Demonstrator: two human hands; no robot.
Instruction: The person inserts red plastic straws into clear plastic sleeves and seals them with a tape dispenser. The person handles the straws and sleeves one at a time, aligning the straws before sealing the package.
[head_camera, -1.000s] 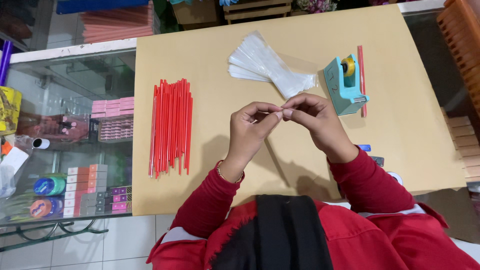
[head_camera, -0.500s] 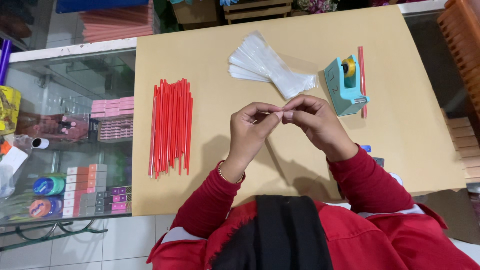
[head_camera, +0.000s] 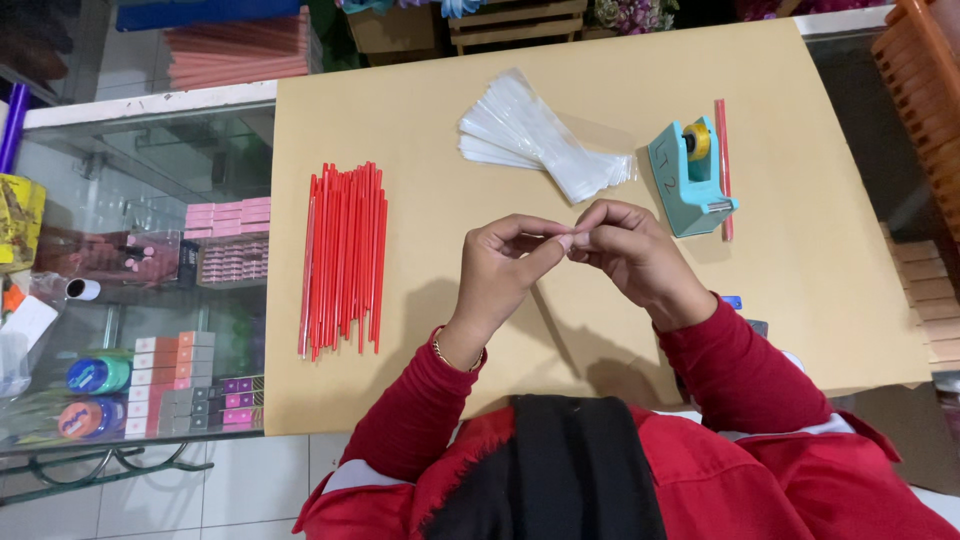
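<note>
Above the tan table (head_camera: 830, 290), my left hand (head_camera: 500, 268) and my right hand (head_camera: 632, 252) meet fingertip to fingertip. Both pinch one small, thin, clear piece that is hard to make out. Left of my left hand, a row of several red sticks (head_camera: 343, 260) lies flat. A fanned pile of clear plastic sleeves (head_camera: 540, 140) lies beyond my hands. A teal tape dispenser (head_camera: 688, 178) with a yellowish roll stands just beyond my right hand, with a single red stick (head_camera: 722, 165) lying along its right side.
A glass display case (head_camera: 150, 280) with small coloured boxes and jars stands left of the table. Orange slatted crates (head_camera: 925, 110) stand to the right. A small blue object (head_camera: 732, 301) lies by my right sleeve. Wooden crates and pink stacks sit beyond the far edge.
</note>
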